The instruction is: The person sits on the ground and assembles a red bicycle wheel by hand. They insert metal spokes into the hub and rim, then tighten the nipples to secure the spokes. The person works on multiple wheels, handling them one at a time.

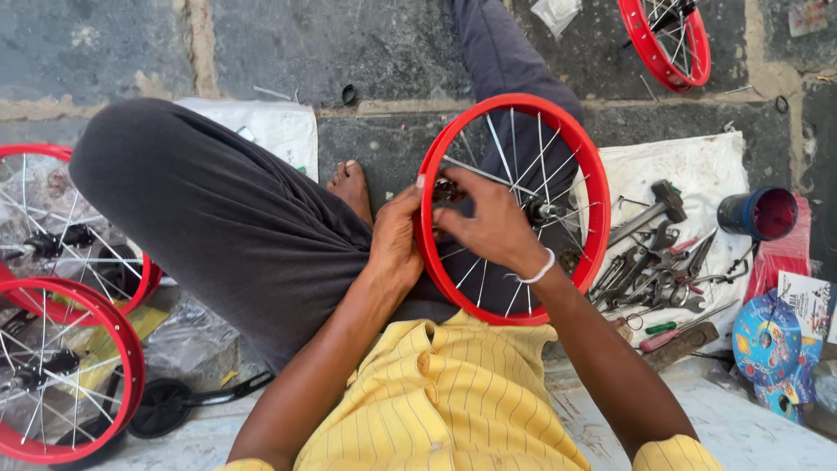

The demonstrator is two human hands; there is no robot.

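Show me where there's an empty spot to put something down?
Bare stone floor lies beyond the raised knee, and more between the held red wheel rim and the far wheel. The white cloth is crowded with the hammer and spanners. Two red wheels fill the left.

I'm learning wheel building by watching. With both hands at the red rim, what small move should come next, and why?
Probably keep the left hand gripping the red rim steady while the right hand fingers turn the small part they pinch at the rim's inner edge. That hand reaches through the spokes there, and the tools lie untouched on the cloth.
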